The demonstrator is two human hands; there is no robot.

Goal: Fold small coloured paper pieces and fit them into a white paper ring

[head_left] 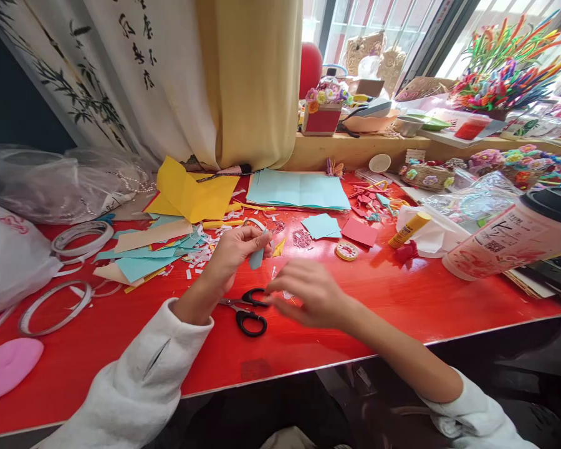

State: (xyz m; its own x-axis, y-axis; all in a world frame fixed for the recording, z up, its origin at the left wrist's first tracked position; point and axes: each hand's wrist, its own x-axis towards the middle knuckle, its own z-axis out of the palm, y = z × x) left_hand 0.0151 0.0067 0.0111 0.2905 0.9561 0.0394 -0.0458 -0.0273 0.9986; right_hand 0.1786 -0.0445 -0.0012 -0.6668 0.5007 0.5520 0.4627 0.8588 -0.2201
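Observation:
My left hand (231,255) is closed in a pinch on a small piece of light blue paper (256,258), held above the table. A pale ring-shaped strip (254,222) shows just behind its fingers; I cannot tell whether the hand touches it. My right hand (308,292) hovers to the right, blurred by motion, fingers apart with nothing visible in them. Black-handled scissors (251,323) lie below and between the hands, their blade tips partly hidden by my left wrist. Light blue paper squares (321,226) and a red paper square (359,232) lie beyond my right hand.
Yellow paper (191,193), a light blue sheet (299,190) and paper scraps cover the back of the red table (355,337). Tape rolls (56,308) lie left. A glue stick (409,229), small tape roll (346,251) and large cup (514,234) are right.

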